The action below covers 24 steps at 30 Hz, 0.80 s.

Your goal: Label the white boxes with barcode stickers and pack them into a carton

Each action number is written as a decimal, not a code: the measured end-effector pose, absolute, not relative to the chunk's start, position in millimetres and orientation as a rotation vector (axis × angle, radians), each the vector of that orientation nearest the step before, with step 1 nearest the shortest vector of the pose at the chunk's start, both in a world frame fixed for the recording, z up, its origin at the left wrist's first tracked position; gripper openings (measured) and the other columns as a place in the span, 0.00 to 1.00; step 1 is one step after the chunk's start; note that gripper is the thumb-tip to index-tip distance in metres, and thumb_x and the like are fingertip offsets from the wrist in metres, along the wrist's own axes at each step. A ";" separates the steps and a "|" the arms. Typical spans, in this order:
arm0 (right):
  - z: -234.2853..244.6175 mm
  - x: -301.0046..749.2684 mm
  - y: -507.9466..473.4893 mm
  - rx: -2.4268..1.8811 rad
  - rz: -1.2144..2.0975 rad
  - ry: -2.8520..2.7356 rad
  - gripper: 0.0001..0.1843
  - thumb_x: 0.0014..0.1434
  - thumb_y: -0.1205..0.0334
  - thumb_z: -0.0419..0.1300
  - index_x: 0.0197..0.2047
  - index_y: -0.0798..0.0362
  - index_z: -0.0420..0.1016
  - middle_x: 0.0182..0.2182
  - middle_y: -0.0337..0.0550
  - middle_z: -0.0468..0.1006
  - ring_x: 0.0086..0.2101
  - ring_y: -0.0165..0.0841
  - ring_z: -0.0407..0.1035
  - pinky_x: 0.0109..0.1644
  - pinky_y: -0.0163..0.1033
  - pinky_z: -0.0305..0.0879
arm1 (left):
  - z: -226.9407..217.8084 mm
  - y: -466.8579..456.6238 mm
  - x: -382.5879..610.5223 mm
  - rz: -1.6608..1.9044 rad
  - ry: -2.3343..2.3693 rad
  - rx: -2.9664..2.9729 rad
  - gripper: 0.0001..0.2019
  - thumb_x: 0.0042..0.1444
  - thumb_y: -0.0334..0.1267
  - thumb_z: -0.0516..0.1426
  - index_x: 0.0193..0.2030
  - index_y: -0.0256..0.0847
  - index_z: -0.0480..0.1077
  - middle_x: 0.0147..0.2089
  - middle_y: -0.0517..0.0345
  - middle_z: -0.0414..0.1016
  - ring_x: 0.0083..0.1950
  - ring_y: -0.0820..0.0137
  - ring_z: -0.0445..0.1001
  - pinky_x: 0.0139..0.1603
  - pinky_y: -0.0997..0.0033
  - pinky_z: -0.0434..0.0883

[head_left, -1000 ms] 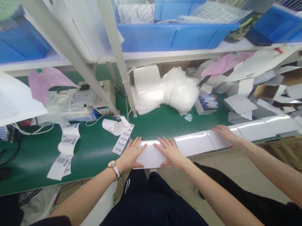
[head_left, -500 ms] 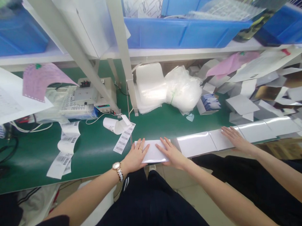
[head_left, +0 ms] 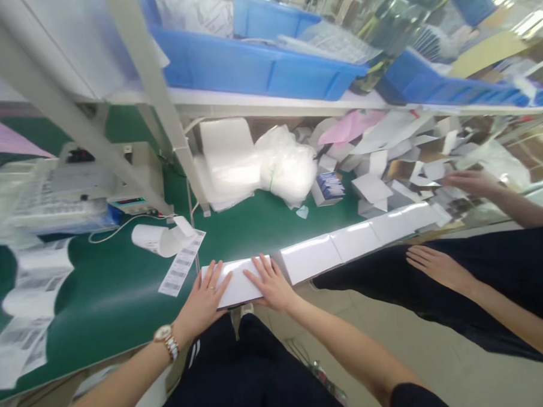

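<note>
Lifted off the row of white boxes (head_left: 356,243), a co-worker's hand (head_left: 440,271) hung before dark clothing (head_left: 383,282). One white box (head_left: 241,283) lay at the worktop (head_left: 123,318) edge between the left hand (head_left: 204,299) and right hand (head_left: 271,285), fingers spread apart over its ends. Its long axis ran left to right, right end towards the row.

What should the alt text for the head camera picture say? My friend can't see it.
A person's left hand and right hand rest on a white box at the edge of a green table. A row of white boxes runs off to the right, where another person's hands show; behind lies bundled plastic, with a blue bin on a shelf above.
</note>
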State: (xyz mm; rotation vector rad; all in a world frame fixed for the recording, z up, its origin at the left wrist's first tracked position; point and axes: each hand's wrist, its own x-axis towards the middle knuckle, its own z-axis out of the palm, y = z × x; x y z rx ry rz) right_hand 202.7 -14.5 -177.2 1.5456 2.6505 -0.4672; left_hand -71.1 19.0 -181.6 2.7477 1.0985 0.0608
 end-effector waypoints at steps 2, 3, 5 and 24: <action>-174.2 202.6 -11.1 1.553 -0.458 2.634 0.56 0.56 0.49 0.71 0.77 0.47 0.43 0.76 0.64 0.37 0.73 0.64 0.32 0.72 0.71 0.39 | -188.5 20.4 -70.2 0.117 1.115 2.793 0.43 0.57 0.39 0.64 0.76 0.39 0.50 0.79 0.31 0.39 0.79 0.40 0.36 0.72 0.33 0.53; -171.5 201.8 -9.1 1.556 -0.461 2.629 0.57 0.56 0.49 0.71 0.77 0.47 0.43 0.76 0.64 0.37 0.73 0.64 0.32 0.72 0.72 0.38 | -191.2 21.5 -69.7 0.145 1.104 2.811 0.42 0.58 0.39 0.63 0.76 0.39 0.51 0.79 0.30 0.39 0.79 0.39 0.37 0.71 0.32 0.55; -165.5 198.0 -5.1 1.575 -0.486 2.625 0.59 0.54 0.45 0.72 0.77 0.48 0.42 0.76 0.65 0.37 0.73 0.64 0.33 0.72 0.73 0.35 | -195.0 23.8 -69.0 0.188 1.063 2.839 0.40 0.59 0.43 0.61 0.76 0.38 0.51 0.79 0.29 0.40 0.79 0.37 0.39 0.69 0.31 0.58; -163.8 243.4 -6.0 1.467 -0.500 2.708 0.62 0.50 0.47 0.74 0.77 0.51 0.44 0.75 0.69 0.43 0.73 0.62 0.37 0.73 0.72 0.31 | -188.6 -21.0 1.6 0.045 1.332 2.584 0.46 0.58 0.43 0.64 0.77 0.43 0.45 0.79 0.29 0.37 0.79 0.36 0.33 0.71 0.27 0.50</action>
